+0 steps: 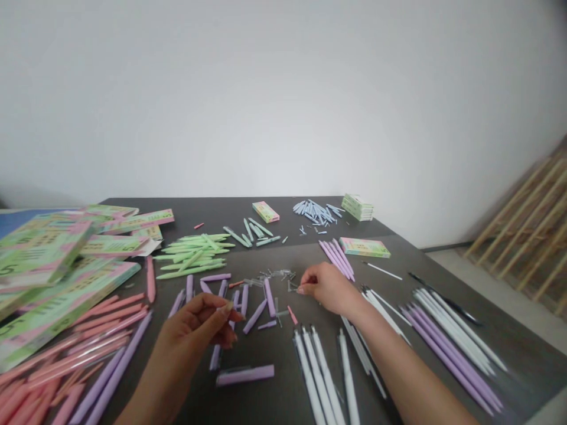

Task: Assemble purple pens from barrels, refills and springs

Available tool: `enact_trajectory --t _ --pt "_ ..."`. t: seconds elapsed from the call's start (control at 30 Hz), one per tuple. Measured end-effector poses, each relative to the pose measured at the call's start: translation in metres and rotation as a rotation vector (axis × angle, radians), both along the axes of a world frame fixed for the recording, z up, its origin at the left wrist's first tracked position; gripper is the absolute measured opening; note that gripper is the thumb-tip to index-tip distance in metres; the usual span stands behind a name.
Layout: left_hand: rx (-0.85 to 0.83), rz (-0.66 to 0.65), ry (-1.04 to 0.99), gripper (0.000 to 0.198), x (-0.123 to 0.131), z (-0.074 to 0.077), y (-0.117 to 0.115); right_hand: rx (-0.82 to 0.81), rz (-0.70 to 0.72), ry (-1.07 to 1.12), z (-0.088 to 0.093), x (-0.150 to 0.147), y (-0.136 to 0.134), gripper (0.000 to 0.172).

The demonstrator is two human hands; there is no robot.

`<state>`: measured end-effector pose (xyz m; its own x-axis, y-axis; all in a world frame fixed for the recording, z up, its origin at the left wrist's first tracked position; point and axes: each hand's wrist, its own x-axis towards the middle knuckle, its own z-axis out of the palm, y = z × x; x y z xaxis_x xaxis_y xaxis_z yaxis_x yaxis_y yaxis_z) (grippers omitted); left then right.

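My left hand [201, 324] hovers over the dark table [509, 348] with thumb and fingers curled together in a pinch; what it holds, if anything, is too small to make out. Purple pen barrels [254, 316] lie just beyond it, and one purple piece [245, 375] lies below it. My right hand [325, 287] reaches forward, its fingertips pinched at a small clear clip from the scattered pile of small clear parts [274, 275].
Pink and purple pens [80, 360] cover the near left. Stacked green-pink boxes [48, 265] sit at far left. Green pen parts [192, 255], blue parts [316, 212], white refills [325, 375] and purple-white pens [452, 342] lie around. A wooden rack [527, 236] stands at right.
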<state>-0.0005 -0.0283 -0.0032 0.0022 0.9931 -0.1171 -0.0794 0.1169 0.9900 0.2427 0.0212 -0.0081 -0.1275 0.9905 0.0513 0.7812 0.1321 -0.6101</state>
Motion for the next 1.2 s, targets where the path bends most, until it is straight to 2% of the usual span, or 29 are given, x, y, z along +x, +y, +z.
enact_trajectory --t 0.13,0.23,0.4,0.63,0.73,0.97,1.2 --pt "-0.109 -0.146 0.099 0.024 0.0 -0.01 0.006 -0.03 0.048 -0.065 0.0 -0.012 -0.008 0.008" --pt "-0.089 -0.22 0.258 0.026 0.0 -0.015 0.007 -0.025 0.077 -0.094 0.006 -0.015 -0.012 0.011" --pt "-0.054 -0.198 0.305 0.025 0.0 -0.019 0.008 -0.009 0.083 -0.117 0.009 -0.015 -0.011 0.011" --pt "-0.048 -0.228 0.315 0.03 -0.004 -0.023 0.011 -0.009 0.188 -0.13 0.007 -0.023 -0.018 0.011" --pt "-0.072 -0.244 0.336 0.032 -0.004 -0.024 0.011 -0.01 0.202 -0.145 0.007 -0.024 -0.02 0.013" --pt "-0.163 -0.226 0.237 0.032 -0.002 -0.021 0.01 -0.004 0.147 -0.187 0.007 -0.019 -0.016 0.009" --pt "-0.161 -0.265 0.245 0.03 -0.001 -0.021 0.009 -0.01 0.241 -0.185 0.001 -0.03 -0.021 0.013"
